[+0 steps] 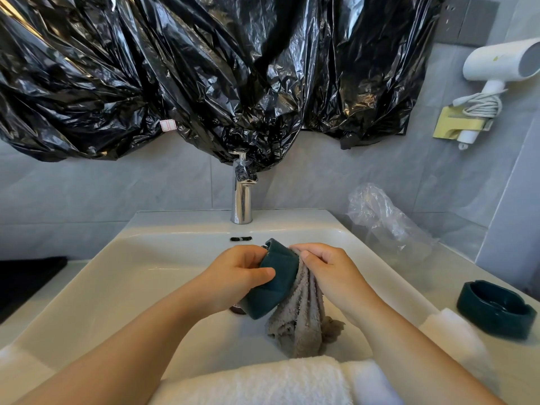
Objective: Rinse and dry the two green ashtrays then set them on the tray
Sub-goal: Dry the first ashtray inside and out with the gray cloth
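Here, left hand [238, 276] grips green ashtray [273, 283], right hand [328, 268] bunches grey cloth [302, 323]; label [168, 125] prob. blank.

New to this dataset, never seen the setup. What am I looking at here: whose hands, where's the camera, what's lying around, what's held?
There is no robot: a person works with bare hands, and the single picture comes from a wide-angle camera on their head, looking forward and down. The left hand holds a green ashtray over the white sink. The right hand presses a grey cloth into it, apparently drying it. The second green ashtray sits on the counter at right. White towels lie along the near edge, a chrome tap stands behind, and a clear plastic bag lies at back right. Black plastic sheeting hangs above; a hair dryer is mounted on the wall.
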